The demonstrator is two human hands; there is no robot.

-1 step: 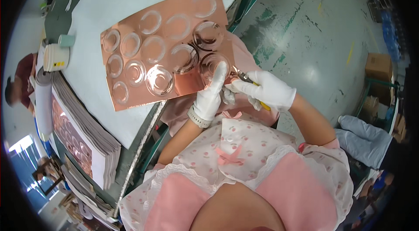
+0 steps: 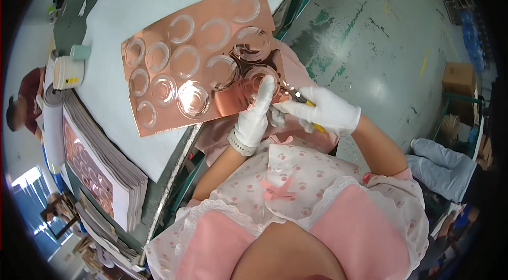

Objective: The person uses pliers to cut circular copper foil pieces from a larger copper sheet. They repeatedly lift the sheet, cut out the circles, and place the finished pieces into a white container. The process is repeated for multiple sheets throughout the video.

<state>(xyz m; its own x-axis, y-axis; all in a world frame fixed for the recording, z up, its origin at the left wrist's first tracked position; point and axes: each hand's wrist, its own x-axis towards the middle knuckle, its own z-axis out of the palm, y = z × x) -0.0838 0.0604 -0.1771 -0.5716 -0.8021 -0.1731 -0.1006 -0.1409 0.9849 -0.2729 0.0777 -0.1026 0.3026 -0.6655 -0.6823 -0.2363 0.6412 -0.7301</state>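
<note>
A shiny copper-coloured sheet (image 2: 185, 84) with several embossed round shapes lies partly on the pale table and sticks out past its near edge. My left hand (image 2: 255, 118), white-gloved, pinches the sheet's near right corner, its thumb on top over one round shape and its fingers underneath, mostly hidden. In my white-gloved right hand (image 2: 333, 110) is a pair of pliers or cutters (image 2: 302, 99) with black and yellow handles. The metal jaws are beside the sheet's right edge; whether they touch it I cannot tell.
On the left is a pale table (image 2: 132, 5) with a white bucket (image 2: 67, 72) and a green cup (image 2: 80, 50). A stack of sheets (image 2: 100, 169) lies nearer me. Another person (image 2: 30, 97) stands at far left. A cardboard box (image 2: 458, 79) is at right.
The sheet has shifted very slightly left. The pliers in my right hand have turned a little, and their jaws sit slightly farther right. My left thumb stays on the sheet.
</note>
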